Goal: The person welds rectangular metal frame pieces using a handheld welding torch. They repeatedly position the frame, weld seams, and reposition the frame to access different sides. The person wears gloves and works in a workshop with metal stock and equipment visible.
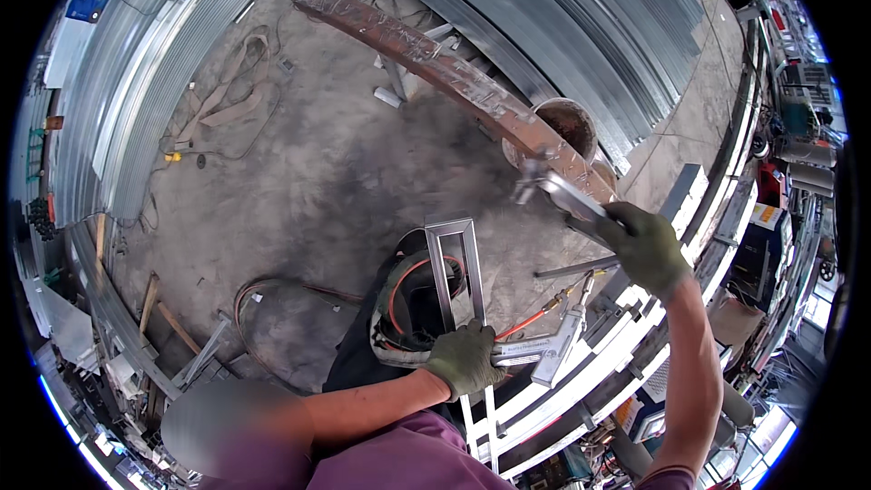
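My left hand (461,360), in an olive-green glove, is closed round a narrow frame of silver square tube (437,272). The frame's squared end points away from me, and its long sides run back past my hand. Out to the right, my gloved right hand (646,249) grips a silver hand tool (573,195). Motion smears its jaw-like tip, which is over the end of a rusty steel beam; contact cannot be made out. Just right of my left hand lies a silver-grey air tool (555,345), joined by a brass fitting to an orange hose (522,325).
The rusty beam (426,50) runs across the floor, with a rusty bucket (567,127) beside it. Corrugated metal sheets lie in stacks at the far right (562,27) and left (154,100). White metal rails (599,363) curve along my right. Hoses (240,299) trail over the floor.
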The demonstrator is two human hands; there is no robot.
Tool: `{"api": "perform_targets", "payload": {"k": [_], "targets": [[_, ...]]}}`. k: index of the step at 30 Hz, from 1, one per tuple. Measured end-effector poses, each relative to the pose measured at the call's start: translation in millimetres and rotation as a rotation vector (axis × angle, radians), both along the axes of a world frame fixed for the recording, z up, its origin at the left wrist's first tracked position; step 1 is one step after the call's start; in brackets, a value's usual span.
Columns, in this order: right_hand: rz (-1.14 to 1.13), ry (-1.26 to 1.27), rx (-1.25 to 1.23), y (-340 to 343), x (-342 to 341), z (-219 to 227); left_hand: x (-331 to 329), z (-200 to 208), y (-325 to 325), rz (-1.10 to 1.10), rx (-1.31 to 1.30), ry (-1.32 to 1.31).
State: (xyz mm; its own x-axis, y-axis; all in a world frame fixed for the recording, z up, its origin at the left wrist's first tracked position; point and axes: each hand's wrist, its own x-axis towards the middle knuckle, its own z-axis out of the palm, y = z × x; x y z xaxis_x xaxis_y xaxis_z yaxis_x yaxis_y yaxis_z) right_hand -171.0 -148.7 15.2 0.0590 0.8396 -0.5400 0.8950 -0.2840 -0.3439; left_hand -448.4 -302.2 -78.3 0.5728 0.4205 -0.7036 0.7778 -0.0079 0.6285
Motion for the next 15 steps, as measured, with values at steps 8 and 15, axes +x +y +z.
{"api": "perform_targets", "payload": {"k": [8, 15], "targets": [[0.15, -0.113, -0.091, 87.8, -64.2, -14.6, -3.8, -11.2, -18.9, 0.105, 0.116, -0.053], [0.378, -0.199, -0.397, 112.2, -70.3, 3.6, -3.6, -13.6, -27.3, 0.114, 0.201, -0.068]]}}
